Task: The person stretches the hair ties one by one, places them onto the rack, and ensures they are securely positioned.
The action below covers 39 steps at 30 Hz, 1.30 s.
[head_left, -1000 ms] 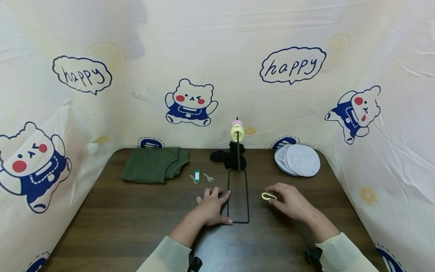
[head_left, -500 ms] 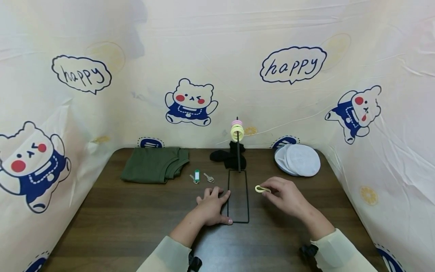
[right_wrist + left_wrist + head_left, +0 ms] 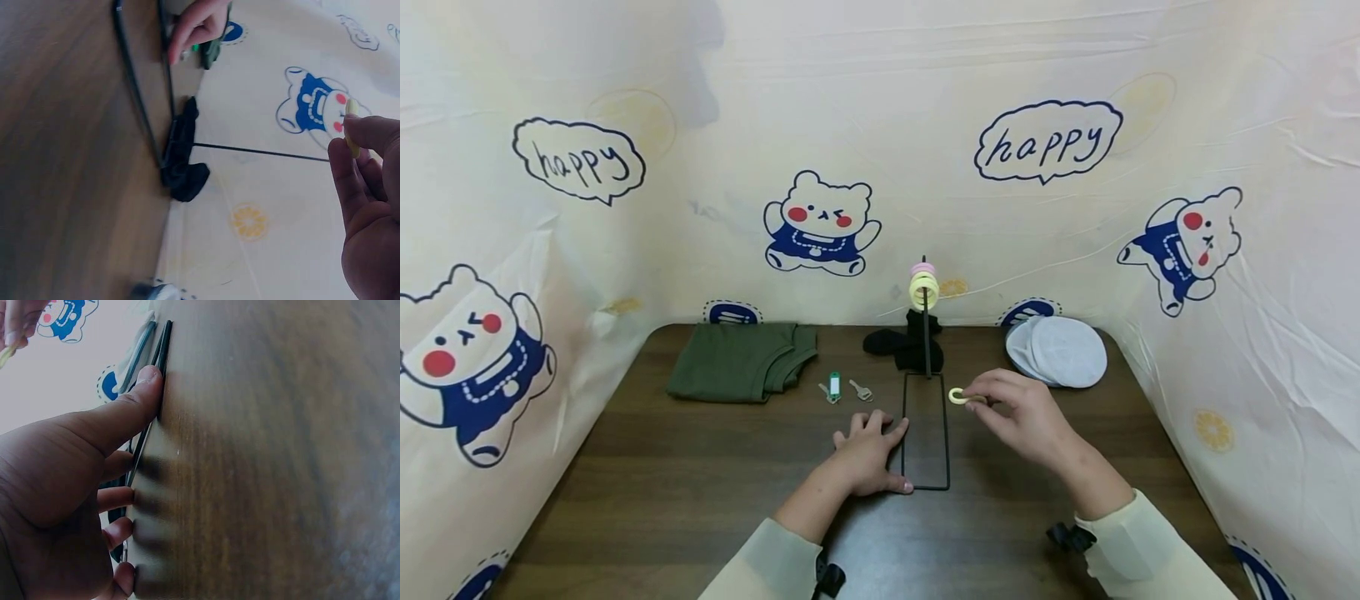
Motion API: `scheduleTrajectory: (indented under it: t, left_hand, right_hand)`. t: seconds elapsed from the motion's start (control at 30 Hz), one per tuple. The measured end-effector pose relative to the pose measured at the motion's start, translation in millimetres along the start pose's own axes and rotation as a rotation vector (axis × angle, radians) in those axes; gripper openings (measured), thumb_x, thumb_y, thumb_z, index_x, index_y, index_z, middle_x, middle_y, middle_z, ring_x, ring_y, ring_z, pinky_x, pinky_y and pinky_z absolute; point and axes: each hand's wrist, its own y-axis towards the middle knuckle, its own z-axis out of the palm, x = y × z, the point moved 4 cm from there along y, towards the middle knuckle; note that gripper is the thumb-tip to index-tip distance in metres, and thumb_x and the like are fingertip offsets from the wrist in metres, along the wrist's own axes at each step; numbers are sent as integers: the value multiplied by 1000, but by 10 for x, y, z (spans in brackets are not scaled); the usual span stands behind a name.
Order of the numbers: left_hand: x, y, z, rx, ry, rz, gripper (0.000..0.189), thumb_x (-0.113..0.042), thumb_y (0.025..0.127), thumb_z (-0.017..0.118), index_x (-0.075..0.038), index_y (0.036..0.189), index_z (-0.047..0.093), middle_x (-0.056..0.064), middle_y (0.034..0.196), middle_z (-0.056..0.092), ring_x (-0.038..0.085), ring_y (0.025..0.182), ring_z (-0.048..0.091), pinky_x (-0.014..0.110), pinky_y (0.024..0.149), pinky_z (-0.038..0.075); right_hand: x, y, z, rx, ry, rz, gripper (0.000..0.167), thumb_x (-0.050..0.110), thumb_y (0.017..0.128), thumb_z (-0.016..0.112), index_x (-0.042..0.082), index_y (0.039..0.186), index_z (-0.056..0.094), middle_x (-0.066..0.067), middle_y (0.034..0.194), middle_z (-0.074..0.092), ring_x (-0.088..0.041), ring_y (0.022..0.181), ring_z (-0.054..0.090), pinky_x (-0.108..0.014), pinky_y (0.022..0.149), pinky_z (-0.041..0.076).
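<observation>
A black wire stand (image 3: 948, 442) lies with its rectangular base on the table, its thin post rising at the far end. Several pale yellow hair ties (image 3: 923, 293) and a pink one (image 3: 922, 270) hang near the top of the post. My left hand (image 3: 867, 460) rests on the base's left side, fingers spread, with the thumb (image 3: 145, 381) on its near corner. Between thumb and fingertips, my right hand (image 3: 1033, 421) pinches a pale yellow hair tie (image 3: 956, 396) in the air, just right of the base. In the right wrist view that hair tie (image 3: 352, 128) appears edge-on.
Folded dark green cloth (image 3: 737, 364) lies at the back left. Nearby are a key with a green tag (image 3: 835, 387) and a loose key (image 3: 861, 392). Black socks (image 3: 917, 357) lie behind the post. Round white pads (image 3: 1067, 352) sit back right; a printed curtain (image 3: 880, 83) encloses the table.
My right hand has carried the yellow hair tie leftward, forward and toward the stand. The left hand and stand have stayed in place.
</observation>
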Motion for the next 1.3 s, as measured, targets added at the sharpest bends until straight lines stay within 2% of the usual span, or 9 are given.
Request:
scheduleTrajectory:
  t: [0.17,0.27,0.37,0.5,0.63,0.73,1.1,1.3]
  left_hand:
    - [4,6,0,1,4,1,105,-67,80,79,-29,165,31,6,162,30,41,143,26,59,91,34]
    - [1,4,-2,5,4,0,104,-67,80,79,-29,165,32,7,162,30,41,143,26,59,91,34]
    - [-3,3,-10,1,-4,2,104,-66,80,80,-28,165,33,8,161,31,41,142,27,60,90,34]
    - [-4,5,-13,4,2,1,104,-67,80,80,-28,165,33,7,161,30,41,143,27,60,91,35]
    - [-3,6,-16,7,8,-4,105,-68,79,79,-28,165,33,7,161,31,41,142,28,59,91,35]
    - [-3,4,-22,6,9,-5,105,-68,79,79,-28,165,33,7,161,31,41,142,28,59,90,35]
    - [-4,0,-16,9,12,-8,105,-69,80,78,-28,165,32,7,161,30,41,142,27,59,91,35]
    - [-14,-7,-19,8,21,-3,105,-69,80,78,-28,165,32,7,162,30,41,142,27,59,91,35]
  right_hand:
    - [118,93,-50,-20,-7,-41,23,4,88,83,17,106,79,6,109,72,-8,91,68,-35,72,59]
    - [217,142,-94,-42,-11,-77,25,2,86,84,16,105,79,6,108,71,-8,91,68,-31,73,58]
    - [353,199,-157,-74,-20,-145,28,-2,83,85,15,105,79,6,108,71,-8,91,69,-23,73,57]
    - [563,271,-259,-111,-8,-240,30,-5,79,85,11,104,79,2,108,72,-11,91,70,-19,74,56]
    - [749,328,-354,-133,5,-286,10,14,95,78,9,104,80,0,108,72,-12,91,70,-19,76,55]
    - [856,363,-410,-159,8,-319,22,26,103,68,8,103,80,-1,106,73,-13,91,70,-19,77,55]
    - [1028,479,-482,-203,84,-405,19,21,102,70,4,104,79,-7,104,73,-19,92,70,-20,80,55]
    - [1060,526,-458,-193,81,-400,17,20,102,69,5,106,78,-6,105,72,-18,93,68,-20,80,55]
